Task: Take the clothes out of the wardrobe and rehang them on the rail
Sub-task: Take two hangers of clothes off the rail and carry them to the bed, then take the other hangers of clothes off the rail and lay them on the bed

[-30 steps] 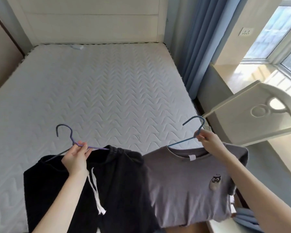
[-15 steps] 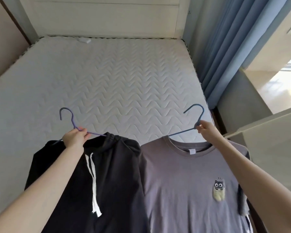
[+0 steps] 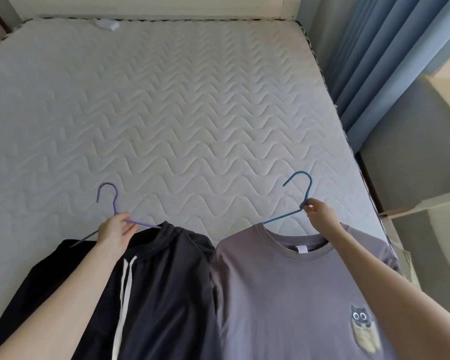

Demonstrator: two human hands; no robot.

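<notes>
My left hand (image 3: 115, 233) grips a purple hanger (image 3: 109, 197) just below its hook. Black drawstring shorts (image 3: 161, 294) with white cords hang from it. My right hand (image 3: 320, 216) pinches the neck of a blue hanger (image 3: 300, 188), which carries a grey T-shirt (image 3: 283, 302) with a small cat print near its lower right. Both garments hang side by side, touching, over the near edge of a bare quilted mattress (image 3: 179, 113). No wardrobe or rail is in view.
The white mattress fills most of the view, with a small white object (image 3: 107, 24) near its far edge. Blue curtains (image 3: 379, 61) hang at the right. A pale board or door edge (image 3: 426, 206) juts in at the right, beside the T-shirt.
The view has tilted down and drawn closer over the bed. Both hands stay shut on their hangers, and the garments hang a little lower in view.
</notes>
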